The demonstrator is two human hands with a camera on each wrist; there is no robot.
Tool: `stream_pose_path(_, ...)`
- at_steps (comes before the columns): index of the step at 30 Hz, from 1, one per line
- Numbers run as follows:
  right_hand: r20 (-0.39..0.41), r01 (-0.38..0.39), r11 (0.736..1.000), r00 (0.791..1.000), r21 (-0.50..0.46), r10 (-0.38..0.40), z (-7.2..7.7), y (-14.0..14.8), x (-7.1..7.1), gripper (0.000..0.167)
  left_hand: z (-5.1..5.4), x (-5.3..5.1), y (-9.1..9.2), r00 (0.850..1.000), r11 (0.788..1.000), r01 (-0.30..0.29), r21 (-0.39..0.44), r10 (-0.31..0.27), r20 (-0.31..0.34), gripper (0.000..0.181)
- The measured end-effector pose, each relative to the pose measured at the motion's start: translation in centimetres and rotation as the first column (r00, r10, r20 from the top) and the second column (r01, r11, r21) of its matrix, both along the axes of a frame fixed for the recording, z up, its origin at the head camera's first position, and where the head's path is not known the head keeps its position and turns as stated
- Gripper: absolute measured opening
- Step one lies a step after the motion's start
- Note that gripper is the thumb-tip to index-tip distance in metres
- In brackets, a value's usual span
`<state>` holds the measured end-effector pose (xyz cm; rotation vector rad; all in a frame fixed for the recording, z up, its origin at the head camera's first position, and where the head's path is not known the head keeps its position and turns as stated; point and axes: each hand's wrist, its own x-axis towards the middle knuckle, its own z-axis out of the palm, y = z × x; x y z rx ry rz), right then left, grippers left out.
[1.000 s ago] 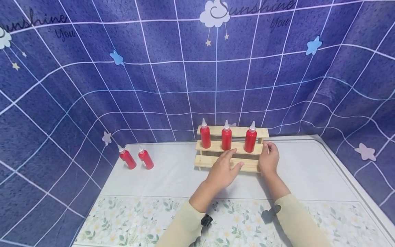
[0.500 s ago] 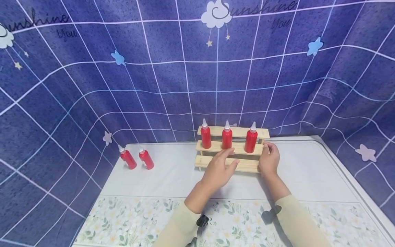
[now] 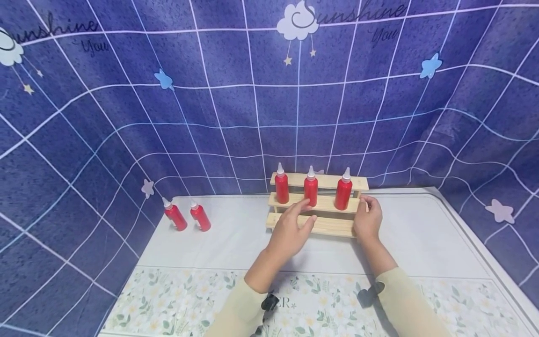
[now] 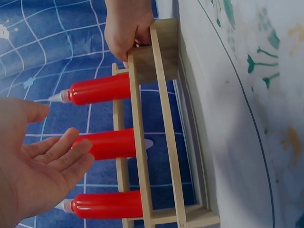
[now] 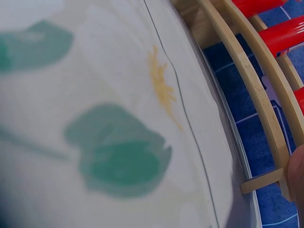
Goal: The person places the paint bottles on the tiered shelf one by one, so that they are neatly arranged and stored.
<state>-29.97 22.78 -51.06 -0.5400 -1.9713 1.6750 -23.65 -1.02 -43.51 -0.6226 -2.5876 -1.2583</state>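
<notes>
A three-tier wooden display rack (image 3: 320, 229) stands at the back of the table. On its middle tier, three red squeeze bottles with pale pointed caps stand in a row: the left bottle (image 3: 282, 188), the middle bottle (image 3: 310, 191) and the right bottle (image 3: 343, 194). My left hand (image 3: 290, 231) hovers before the rack near the middle bottle, holding nothing; the left wrist view shows its fingers (image 4: 61, 152) overlapping that bottle. My right hand (image 3: 367, 219) grips the rack's right end, fingers curled round it. Only a sliver of that hand shows in the right wrist view.
Two more red squeeze bottles, one outer (image 3: 175, 217) and one inner (image 3: 200, 218), stand at the table's back left. A blue gridded curtain (image 3: 219, 117) hangs behind and beside the table. A floral strip of cloth (image 3: 177, 299) covers the front.
My left hand has drifted left and slightly toward me along the rack, away from the right bottle. My right hand stays on the rack's end. The bottles keep their places.
</notes>
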Motion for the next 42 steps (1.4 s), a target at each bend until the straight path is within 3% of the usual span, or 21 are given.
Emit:
stream_pose_path(17,-0.027,0.006,1.000,1.000,-0.006,-0.006,-0.2,0.2,-0.1,0.030,0.0,-0.1,-2.1,0.998,0.999,-0.043,0.012,0.042,0.039,0.054)
stream_pose_path(26,0.007,-0.026,1.000,1.000,-0.007,0.026,0.0,0.1,0.2,0.034,-0.5,-0.7,-2.8,0.998,0.998,-0.066,0.019,0.066,0.014,0.052)
stream_pose_path(34,0.003,-0.048,0.999,0.999,0.015,0.048,0.2,-0.1,0.2,0.034,-0.3,-0.8,-3.1,0.998,0.997,-0.063,0.035,0.062,0.014,0.052)
stream_pose_path(42,-0.004,-0.028,0.998,1.000,0.058,0.029,-0.2,0.0,0.2,0.033,-0.4,-0.9,-3.8,0.998,0.994,-0.067,0.083,0.067,0.002,0.051)
